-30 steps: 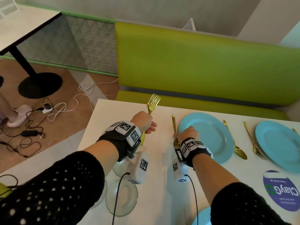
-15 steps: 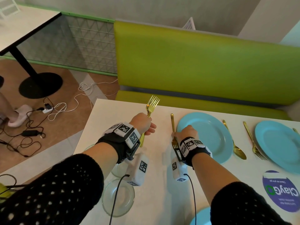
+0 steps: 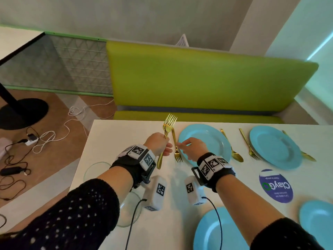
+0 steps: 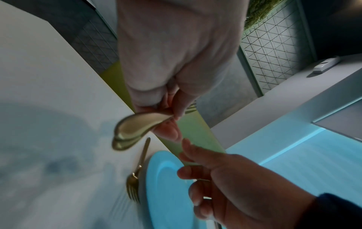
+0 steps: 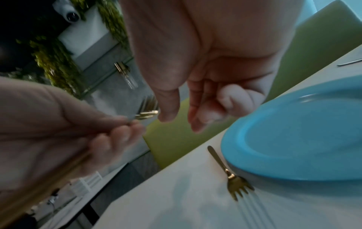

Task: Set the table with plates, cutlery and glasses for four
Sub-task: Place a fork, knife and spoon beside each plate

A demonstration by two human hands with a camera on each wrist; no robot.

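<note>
My left hand (image 3: 158, 143) grips a small bundle of gold forks (image 3: 168, 125) by their handles, tines pointing away over the far table edge. In the left wrist view the stacked handle ends (image 4: 133, 128) stick out below the left hand (image 4: 170, 117). One gold fork (image 3: 175, 141) lies flat just left of the far blue plate (image 3: 207, 141), tines toward me. My right hand (image 3: 191, 147) hovers just above that fork and the plate rim. In the right wrist view the right hand (image 5: 182, 122) has loosely curled fingers and holds nothing, above the fork (image 5: 225, 168) and plate (image 5: 293, 139).
A gold spoon (image 3: 232, 148) lies right of that plate. A second far plate (image 3: 275, 147) has a fork (image 3: 249, 147) on its left. Two more blue plates (image 3: 216, 231) (image 3: 317, 221) sit near me. Clear glass pieces (image 3: 95, 170) stand under my left arm. Green bench (image 3: 198, 78) behind.
My right hand has let go of the fork beside the plate and lifted off it. My left hand has carried its forks to the right, closer to the right hand.
</note>
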